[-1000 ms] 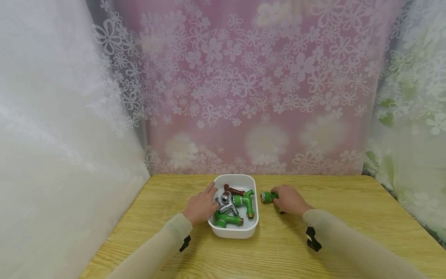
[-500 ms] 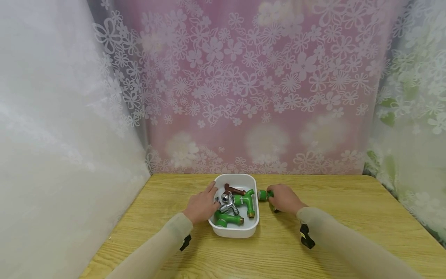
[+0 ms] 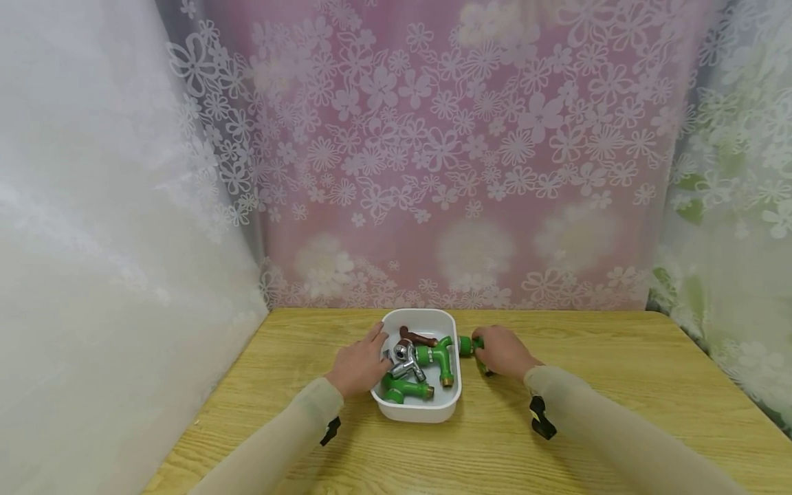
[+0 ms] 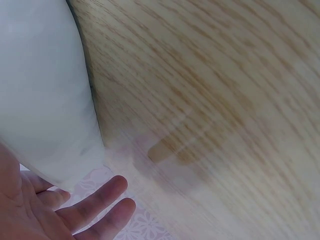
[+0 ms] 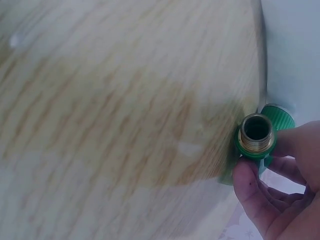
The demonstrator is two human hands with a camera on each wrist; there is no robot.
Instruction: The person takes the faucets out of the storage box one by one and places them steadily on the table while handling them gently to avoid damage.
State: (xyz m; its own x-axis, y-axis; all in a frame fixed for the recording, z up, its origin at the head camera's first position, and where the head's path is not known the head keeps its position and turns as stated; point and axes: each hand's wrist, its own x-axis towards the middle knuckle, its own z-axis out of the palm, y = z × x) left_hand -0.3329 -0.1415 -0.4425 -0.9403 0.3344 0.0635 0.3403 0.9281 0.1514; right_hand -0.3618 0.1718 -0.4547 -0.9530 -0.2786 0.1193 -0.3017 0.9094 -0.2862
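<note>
A white plastic tub stands on the table with several taps in it. Over its left rim lies my left hand, thumb reaching inside, other fingers along the outside; two fingertips stick out beyond the wall in the left wrist view. Beside the tub's right wall, my right hand grips a green tap between thumb and fingers. Its brass threaded end faces the right wrist camera. Inside the tub are a chrome tap, a brown tap and two green taps, one upper, one lower.
The wood-grain table extends to both sides of the tub. A pink flowered curtain hangs along the back edge, with pale sheets at the left and right.
My right hand has moved left with the green tap, bringing it from a little apart up to the tub's right wall. The left hand and the taps in the tub look the same.
</note>
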